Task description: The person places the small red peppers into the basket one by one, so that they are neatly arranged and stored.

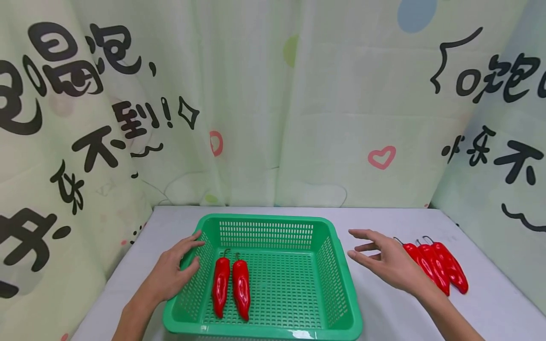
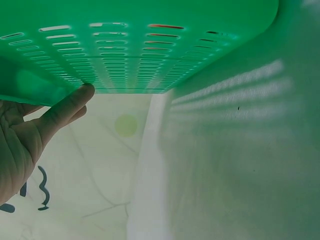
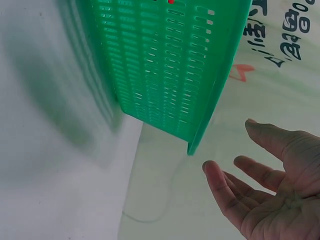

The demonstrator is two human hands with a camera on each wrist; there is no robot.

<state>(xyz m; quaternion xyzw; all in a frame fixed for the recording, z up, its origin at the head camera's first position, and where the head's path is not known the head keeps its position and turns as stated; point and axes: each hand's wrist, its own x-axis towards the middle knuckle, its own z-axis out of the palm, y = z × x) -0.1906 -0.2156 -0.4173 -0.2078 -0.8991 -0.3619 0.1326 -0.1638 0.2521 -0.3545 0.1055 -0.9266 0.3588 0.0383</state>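
Hd cam above, wrist cams nr basket (image 1: 264, 329)

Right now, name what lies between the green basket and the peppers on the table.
In the head view, the right hand, above a bare stretch of tabletop.

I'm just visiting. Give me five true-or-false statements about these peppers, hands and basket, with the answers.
1. Two red peppers lie in the green basket. True.
2. They lie along its right wall. False: they are nearer its left.
3. The right hand holds nothing. True.
4. Every pepper is inside. False: more red peppers lie on the table, to the right.
5. The left hand is at the basket's left side. True.
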